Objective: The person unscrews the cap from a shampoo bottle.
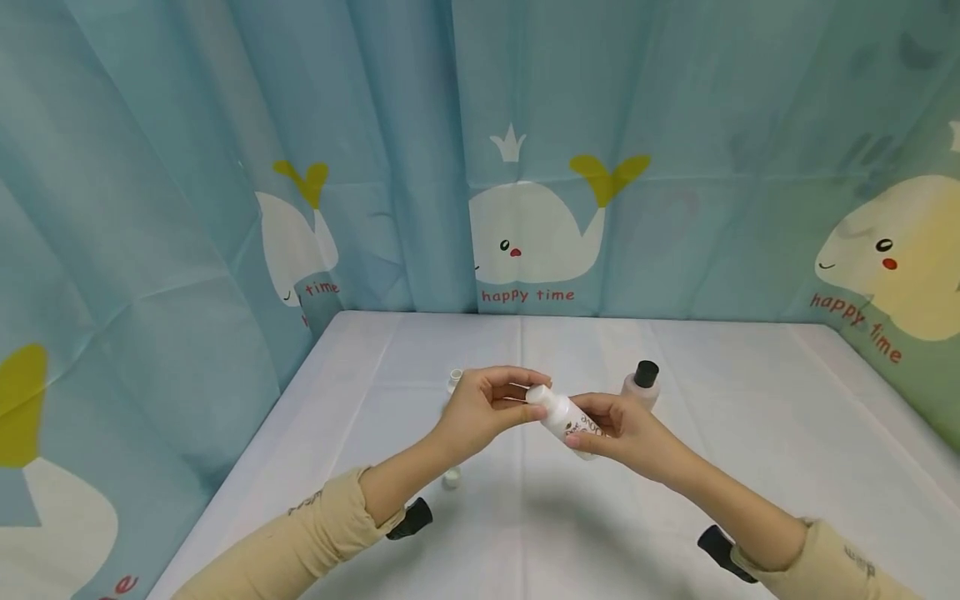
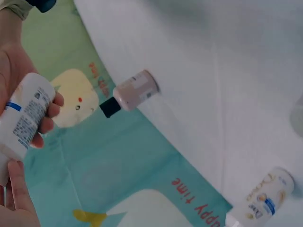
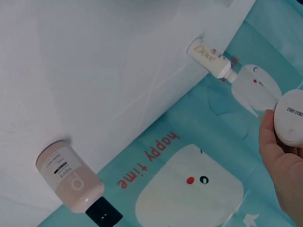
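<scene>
A white lotion bottle point(image 1: 576, 423) is held tilted above the table between both hands, its capped end toward the left. My right hand point(image 1: 637, 440) grips the body, thumb across the printed front. With fingertips and thumb, my left hand point(image 1: 478, 410) pinches the white cap point(image 1: 537, 395) at the top end. Small print covers the back of the bottle point(image 2: 31, 116) in the left wrist view. From the right wrist camera its round base point(image 3: 290, 118) shows a stamped code. Behind the right hand stands a pink bottle point(image 3: 71, 177) with a black cap.
A white Dove bottle point(image 3: 208, 57) with a bare neck stands behind the left hand, mostly hidden in the head view. A small white cap point(image 1: 452, 477) lies on the white-covered table point(image 1: 600, 517) near the left forearm. Whale-print curtains point(image 1: 540, 233) surround the table.
</scene>
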A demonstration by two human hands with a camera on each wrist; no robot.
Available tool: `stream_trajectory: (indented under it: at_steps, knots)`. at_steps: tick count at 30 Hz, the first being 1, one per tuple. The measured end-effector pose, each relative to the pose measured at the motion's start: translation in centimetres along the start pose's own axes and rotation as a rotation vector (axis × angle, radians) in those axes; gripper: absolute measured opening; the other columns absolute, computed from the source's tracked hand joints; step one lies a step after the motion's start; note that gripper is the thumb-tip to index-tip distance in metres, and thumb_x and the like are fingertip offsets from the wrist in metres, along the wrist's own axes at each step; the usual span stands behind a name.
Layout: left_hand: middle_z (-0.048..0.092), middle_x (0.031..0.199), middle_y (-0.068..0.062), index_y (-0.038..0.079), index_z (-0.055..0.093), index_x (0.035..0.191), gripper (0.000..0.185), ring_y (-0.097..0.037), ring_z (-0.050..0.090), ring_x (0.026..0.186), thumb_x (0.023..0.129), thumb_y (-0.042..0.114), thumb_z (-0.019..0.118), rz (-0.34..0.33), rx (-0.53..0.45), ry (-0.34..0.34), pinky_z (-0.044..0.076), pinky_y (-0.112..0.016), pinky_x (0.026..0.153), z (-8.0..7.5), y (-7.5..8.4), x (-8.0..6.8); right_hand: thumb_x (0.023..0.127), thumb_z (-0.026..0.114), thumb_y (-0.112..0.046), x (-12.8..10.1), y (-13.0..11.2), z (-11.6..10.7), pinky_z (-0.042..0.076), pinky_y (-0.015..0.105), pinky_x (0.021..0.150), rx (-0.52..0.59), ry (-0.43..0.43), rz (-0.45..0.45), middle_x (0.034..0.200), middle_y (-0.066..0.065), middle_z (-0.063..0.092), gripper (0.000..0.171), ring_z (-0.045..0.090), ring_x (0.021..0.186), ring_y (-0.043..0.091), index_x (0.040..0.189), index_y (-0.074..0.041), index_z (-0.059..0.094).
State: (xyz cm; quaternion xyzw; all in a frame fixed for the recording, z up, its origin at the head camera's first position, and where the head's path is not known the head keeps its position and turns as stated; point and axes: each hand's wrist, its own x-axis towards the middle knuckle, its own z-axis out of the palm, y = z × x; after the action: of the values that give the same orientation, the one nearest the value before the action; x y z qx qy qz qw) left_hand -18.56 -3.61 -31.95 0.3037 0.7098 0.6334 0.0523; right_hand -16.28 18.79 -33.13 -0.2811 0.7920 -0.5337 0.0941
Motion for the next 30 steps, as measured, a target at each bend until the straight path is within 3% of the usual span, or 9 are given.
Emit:
stream_trajectory:
  at_steps: [3, 6, 10, 15, 21, 26, 30]
  knots:
    - [0.066, 0.114, -0.018, -0.002, 0.065, 0.112, 0.033, -0.015, 0.068, 0.091, 0.081, 0.003, 0.072, 0.083, 0.089, -0.007, 0.057, -0.027, 0.082, -0.1, -0.2, -0.6, 0.092, 0.061, -0.012, -0.3, 0.0, 0.4, 0.056, 0.024, 0.073, 0.002, -0.023, -0.04, 0.104, 0.02, 0.061, 0.038, 0.06, 0.085, 0.004, 0.121, 0.011, 0.053]
    - [0.068, 0.109, -0.017, -0.002, 0.067, 0.11, 0.033, -0.017, 0.067, 0.092, 0.078, 0.001, 0.073, 0.213, 0.182, -0.016, 0.056, -0.027, 0.082, -0.3, -0.4, -1.1, 0.093, 0.058, -0.01, -0.7, -0.1, 0.7, 0.055, 0.023, 0.072, 0.018, -0.054, -0.079, 0.102, 0.018, 0.061, 0.035, 0.059, 0.084, 0.004, 0.121, 0.011, 0.053]
    - [0.068, 0.109, -0.02, -0.005, 0.066, 0.109, 0.035, -0.024, 0.067, 0.097, 0.075, -0.003, 0.074, 0.325, 0.204, -0.076, 0.057, -0.028, 0.083, -0.6, -0.5, -1.0, 0.094, 0.056, -0.009, -1.1, -0.2, 0.8, 0.054, 0.024, 0.07, 0.041, -0.091, -0.103, 0.097, 0.009, 0.062, 0.032, 0.058, 0.083, 0.004, 0.12, 0.01, 0.054]
    - [0.065, 0.117, -0.021, -0.007, 0.064, 0.114, 0.036, -0.025, 0.064, 0.107, 0.079, -0.001, 0.07, 0.308, 0.173, -0.179, 0.055, -0.028, 0.086, -0.9, -0.2, -0.6, 0.096, 0.053, -0.009, -1.4, 0.1, 0.3, 0.054, 0.024, 0.075, 0.101, -0.149, -0.063, 0.099, -0.003, 0.062, 0.034, 0.058, 0.086, 0.004, 0.123, 0.01, 0.052]
    - [0.062, 0.12, -0.024, -0.01, 0.063, 0.114, 0.032, -0.026, 0.061, 0.114, 0.083, 0.0, 0.067, 0.276, 0.126, -0.265, 0.055, -0.029, 0.087, -1.0, 0.3, -0.3, 0.098, 0.05, -0.012, -1.5, -0.1, -0.1, 0.053, 0.023, 0.081, 0.185, -0.196, -0.015, 0.107, -0.003, 0.065, 0.039, 0.06, 0.093, 0.005, 0.128, 0.012, 0.047]
    - [0.062, 0.116, -0.029, -0.014, 0.063, 0.11, 0.032, -0.029, 0.063, 0.11, 0.083, 0.003, 0.066, 0.244, 0.046, -0.26, 0.056, -0.03, 0.083, -0.8, 0.5, -0.7, 0.098, 0.05, -0.013, -1.8, -0.6, 0.5, 0.053, 0.024, 0.08, 0.197, -0.173, -0.059, 0.107, -0.008, 0.066, 0.038, 0.06, 0.092, 0.005, 0.126, 0.012, 0.049]
    - [0.061, 0.114, -0.032, -0.018, 0.061, 0.109, 0.035, -0.03, 0.063, 0.108, 0.084, 0.006, 0.065, 0.284, 0.012, -0.225, 0.057, -0.031, 0.082, -0.3, 0.6, -0.8, 0.098, 0.049, -0.013, -2.0, -0.8, 0.9, 0.053, 0.025, 0.078, 0.162, -0.124, -0.102, 0.105, -0.011, 0.065, 0.034, 0.058, 0.089, 0.004, 0.123, 0.01, 0.053]
